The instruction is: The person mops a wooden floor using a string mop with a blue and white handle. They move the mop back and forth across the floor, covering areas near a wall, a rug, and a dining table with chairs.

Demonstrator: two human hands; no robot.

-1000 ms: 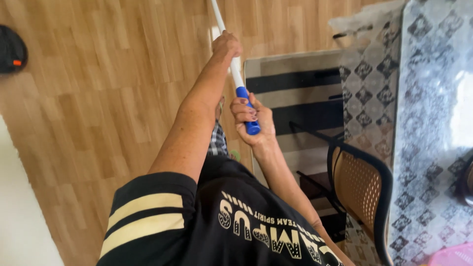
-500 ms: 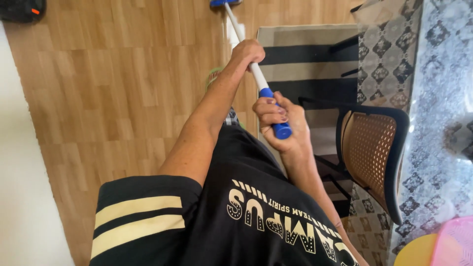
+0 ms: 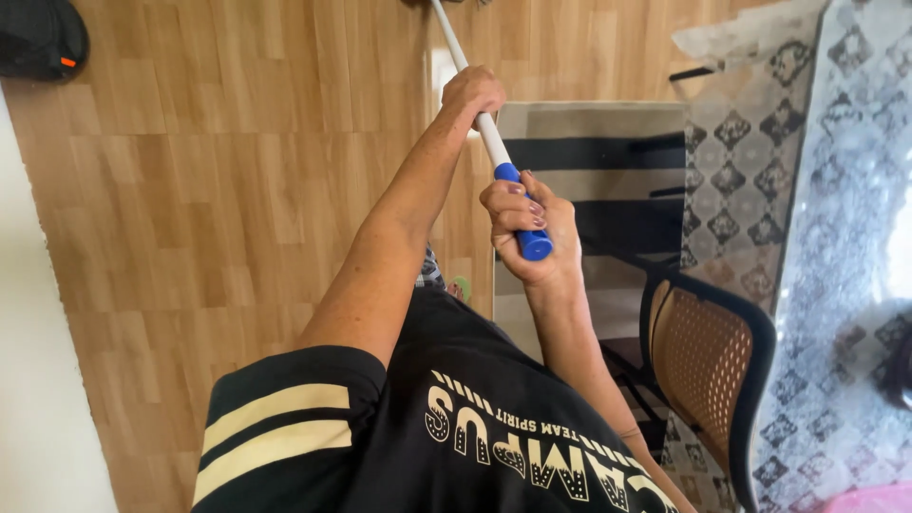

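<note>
1. A black bag lies at the far left on the light brown wood-plank floor; how much floor is cleaned cannot be told.
2. The left hand, arm outstretched, clenches the long white mop pole with blue end grip midway.
3. The right hand grasps the blue end, elbow bent.
4. A striped rug, black-framed cane chair and patterned tablecloth sit right.

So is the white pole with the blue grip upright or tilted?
Tilted: the white pole with the blue grip slants away toward the floor, left hand above right hand.
</note>
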